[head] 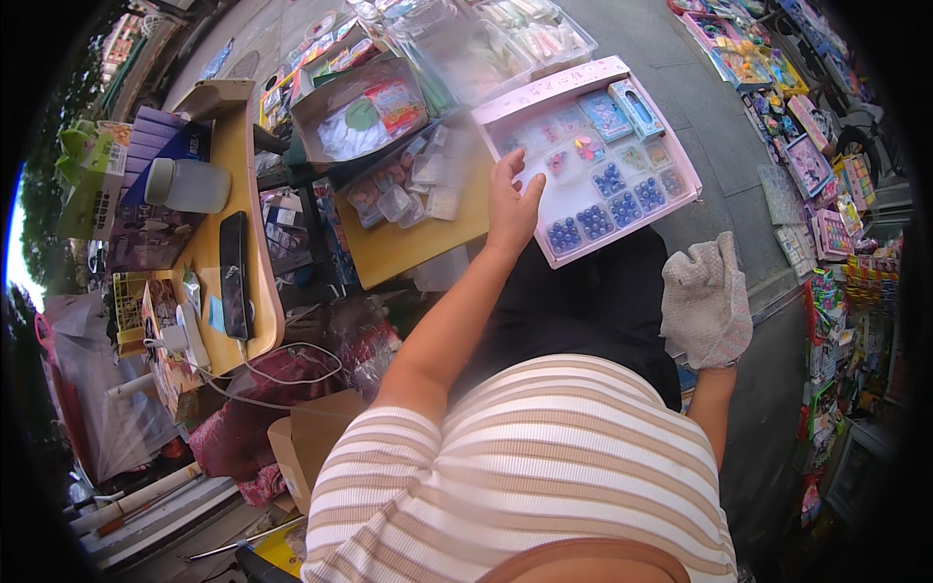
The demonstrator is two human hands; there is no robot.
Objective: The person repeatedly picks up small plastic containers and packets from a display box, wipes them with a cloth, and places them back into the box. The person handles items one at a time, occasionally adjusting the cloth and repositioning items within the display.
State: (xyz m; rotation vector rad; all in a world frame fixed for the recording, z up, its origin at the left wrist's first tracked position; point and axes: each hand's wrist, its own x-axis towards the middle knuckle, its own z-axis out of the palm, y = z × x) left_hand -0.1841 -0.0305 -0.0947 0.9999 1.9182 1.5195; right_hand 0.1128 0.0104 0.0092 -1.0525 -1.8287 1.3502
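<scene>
My left hand [514, 200] is at the left edge of a shallow pink cardboard box [576, 81], thumb and fingers apart, with nothing in them. Inside the box are small clear cases of blue beads [625, 209], cases with pink and yellow pieces [589, 148], and two blue packets [605, 115]. The box tilts above my lap. Right of it, my right hand [718, 364] is wrapped in a pale grey cloth [707, 302] that hides the fingers; only the wrist area shows.
A wooden board [408, 251] carries a heap of small clear boxes [412, 186]. Behind stands an open carton [357, 120] of packets. On the left, a wooden table [266, 306] holds a black phone [234, 273] on a cable and a lidded jar [188, 186]. Trays of goods [809, 164] line the right.
</scene>
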